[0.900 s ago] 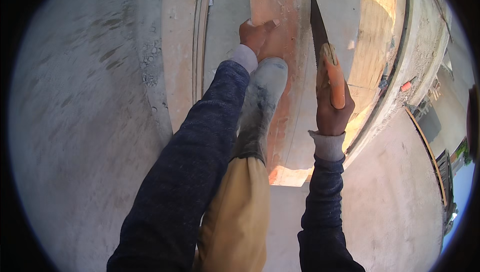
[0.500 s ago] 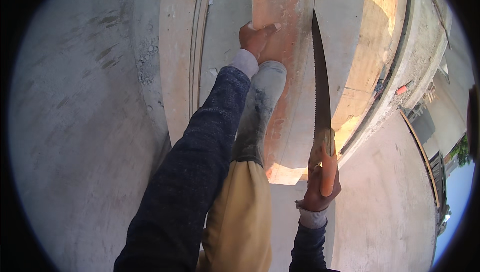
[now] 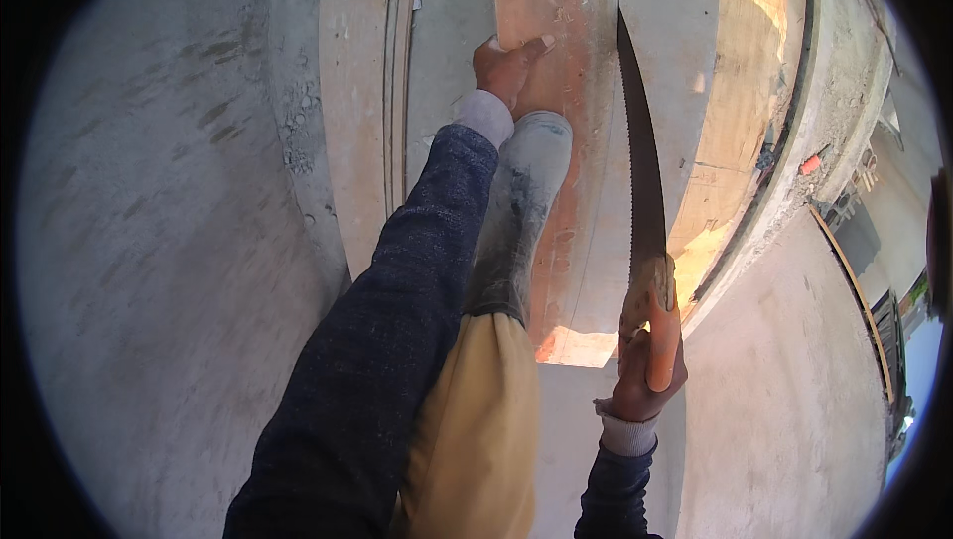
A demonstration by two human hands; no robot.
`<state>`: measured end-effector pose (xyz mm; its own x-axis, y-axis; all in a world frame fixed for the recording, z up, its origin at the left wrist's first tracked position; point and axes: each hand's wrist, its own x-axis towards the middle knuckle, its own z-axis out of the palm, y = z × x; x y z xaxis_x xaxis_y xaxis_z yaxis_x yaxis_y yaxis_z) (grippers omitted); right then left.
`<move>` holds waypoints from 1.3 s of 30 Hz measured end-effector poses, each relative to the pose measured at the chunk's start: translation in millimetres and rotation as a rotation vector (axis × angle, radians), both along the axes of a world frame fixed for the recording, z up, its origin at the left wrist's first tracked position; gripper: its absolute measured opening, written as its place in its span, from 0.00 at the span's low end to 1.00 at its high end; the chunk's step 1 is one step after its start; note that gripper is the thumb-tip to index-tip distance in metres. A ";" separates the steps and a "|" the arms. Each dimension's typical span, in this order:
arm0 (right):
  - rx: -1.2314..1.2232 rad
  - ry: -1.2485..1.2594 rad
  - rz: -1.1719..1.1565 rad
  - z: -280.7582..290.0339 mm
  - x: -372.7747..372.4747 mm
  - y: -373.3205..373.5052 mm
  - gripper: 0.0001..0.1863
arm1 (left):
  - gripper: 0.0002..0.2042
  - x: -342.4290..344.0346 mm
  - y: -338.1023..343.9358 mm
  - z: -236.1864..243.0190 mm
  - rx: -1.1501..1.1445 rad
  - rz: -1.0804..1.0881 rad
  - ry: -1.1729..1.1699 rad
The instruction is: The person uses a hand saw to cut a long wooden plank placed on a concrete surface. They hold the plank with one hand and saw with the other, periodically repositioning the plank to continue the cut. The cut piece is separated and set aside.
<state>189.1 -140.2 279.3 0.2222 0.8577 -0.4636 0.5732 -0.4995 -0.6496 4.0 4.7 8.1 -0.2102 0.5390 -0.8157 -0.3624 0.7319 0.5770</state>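
**Handsaw and plank, held at both ends**

Head view. Right hand (image 3: 643, 380): fist closed around the orange grip of a handsaw (image 3: 643, 192), low and right of centre. Blade: long, dark, running upward along the right edge of a reddish wooden plank (image 3: 556, 92). Left hand (image 3: 506, 67): pressed flat on the plank's upper part, fingers spread, holding nothing. Grey rubber boot (image 3: 521, 211): planted on the plank just below the left hand. Pale boards (image 3: 357, 112) lie alongside on the concrete floor (image 3: 159, 271).

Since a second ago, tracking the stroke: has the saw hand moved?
Yes. The right hand has pulled the saw back toward the person, from beside the boot to past the board end.
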 end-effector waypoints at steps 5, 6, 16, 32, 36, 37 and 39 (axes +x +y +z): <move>0.109 -0.042 0.028 -142.7 -2.2 108.0 0.17 | 0.24 3.5 3.7 -10.6 0.095 0.028 0.068; 0.039 -0.080 0.009 -145.4 4.0 110.7 0.18 | 0.24 14.5 -2.2 -12.8 0.036 0.016 0.025; 0.123 0.010 0.059 -48.3 -1.2 33.9 0.19 | 0.23 -5.6 -3.5 -2.7 0.020 0.023 -0.004; 0.175 -0.075 0.076 -150.0 5.2 95.1 0.17 | 0.23 12.1 12.9 -3.8 0.051 0.009 0.044; 0.083 -0.047 0.058 -125.0 -0.2 63.0 0.17 | 0.23 1.0 -7.9 -13.8 -0.006 0.079 -0.042; 0.131 0.005 0.061 -95.5 -0.6 36.6 0.18 | 0.23 -7.8 19.4 -12.7 0.056 0.055 0.023; 0.009 -0.032 0.119 -26.8 7.5 -7.6 0.20 | 0.22 -1.3 1.0 -8.6 0.057 0.009 0.101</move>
